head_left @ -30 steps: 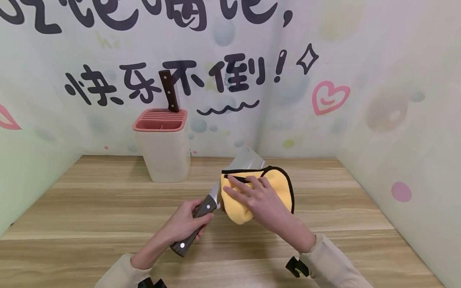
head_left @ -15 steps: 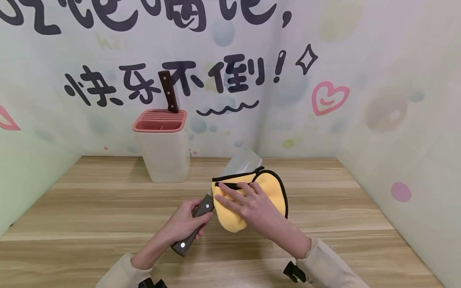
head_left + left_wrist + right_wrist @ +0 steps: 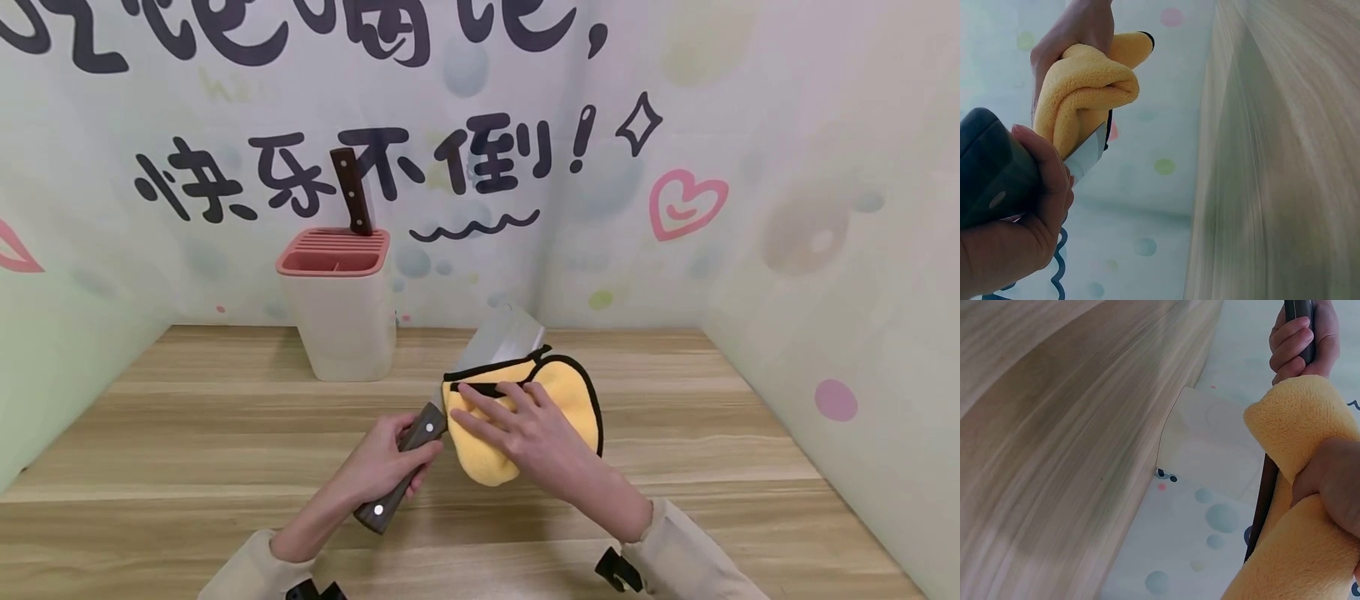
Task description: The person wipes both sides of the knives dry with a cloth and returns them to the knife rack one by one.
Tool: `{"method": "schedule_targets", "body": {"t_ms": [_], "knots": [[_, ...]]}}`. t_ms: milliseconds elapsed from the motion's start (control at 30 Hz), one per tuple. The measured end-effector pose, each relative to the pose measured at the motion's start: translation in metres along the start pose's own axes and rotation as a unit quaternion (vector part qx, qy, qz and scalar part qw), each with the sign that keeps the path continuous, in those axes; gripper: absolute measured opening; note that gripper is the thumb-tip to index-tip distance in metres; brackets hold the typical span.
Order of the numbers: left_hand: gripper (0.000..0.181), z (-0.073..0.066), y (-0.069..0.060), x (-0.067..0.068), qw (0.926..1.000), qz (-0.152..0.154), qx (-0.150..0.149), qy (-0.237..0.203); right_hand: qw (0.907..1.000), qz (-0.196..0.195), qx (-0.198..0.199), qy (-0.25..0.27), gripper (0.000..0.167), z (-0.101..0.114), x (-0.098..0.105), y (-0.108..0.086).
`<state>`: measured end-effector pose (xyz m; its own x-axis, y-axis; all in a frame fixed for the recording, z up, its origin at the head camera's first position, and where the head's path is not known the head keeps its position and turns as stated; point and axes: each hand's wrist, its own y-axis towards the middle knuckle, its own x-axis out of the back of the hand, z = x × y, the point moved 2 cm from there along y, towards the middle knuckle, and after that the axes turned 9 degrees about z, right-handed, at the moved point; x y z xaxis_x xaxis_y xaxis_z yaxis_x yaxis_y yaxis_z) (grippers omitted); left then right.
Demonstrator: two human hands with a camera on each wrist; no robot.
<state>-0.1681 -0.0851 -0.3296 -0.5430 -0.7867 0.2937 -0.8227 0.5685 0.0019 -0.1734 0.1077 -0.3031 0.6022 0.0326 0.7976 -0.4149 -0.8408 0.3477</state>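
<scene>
My left hand (image 3: 381,463) grips the dark riveted handle of a cleaver (image 3: 500,335), its broad blade angled up and to the right above the table. A yellow cloth (image 3: 483,457) with black edging covers the lower blade close to the handle. Through that cloth my right hand (image 3: 546,435) pinches the blade, fingers on the upper side. In the right wrist view, the right thumb sinks into the folded cloth (image 3: 1300,562), and the blade's dark edge shows beside it. The left wrist view has the cloth (image 3: 1079,81) doubled round the blade. The covered part of the blade is hidden.
A white knife block (image 3: 345,329) with a pink slotted top stands at the back left of the wooden table (image 3: 187,450). One brown-handled knife (image 3: 351,192) is upright in it. A printed backdrop (image 3: 480,267) rises behind the table and along both sides.
Over the first half second, my right hand slid the cloth down the blade towards the handle, baring more of the tip. Since then it has shifted only slightly. My left hand stays in place.
</scene>
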Motion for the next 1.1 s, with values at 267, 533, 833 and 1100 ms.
{"method": "schedule_targets", "body": {"t_ms": [267,533,833,1100], "knots": [[0.024,0.001,-0.002,0.004,0.9999,-0.012,0.007,0.003,0.9999,-0.009,0.007,0.0,0.049,0.0,-0.002,-0.007],[0.024,-0.001,-0.003,0.007,0.9999,-0.017,-0.001,0.002,0.9995,-0.025,0.02,0.001,0.05,0.0,-0.005,-0.013],[0.024,0.0,-0.004,0.009,0.9997,-0.023,-0.002,0.006,0.9991,-0.026,0.023,0.025,0.055,-0.001,-0.004,-0.015],[0.023,0.001,-0.004,0.009,0.9997,-0.023,-0.004,0.005,0.9996,-0.012,0.022,0.013,0.054,0.0,-0.002,-0.01]]}}
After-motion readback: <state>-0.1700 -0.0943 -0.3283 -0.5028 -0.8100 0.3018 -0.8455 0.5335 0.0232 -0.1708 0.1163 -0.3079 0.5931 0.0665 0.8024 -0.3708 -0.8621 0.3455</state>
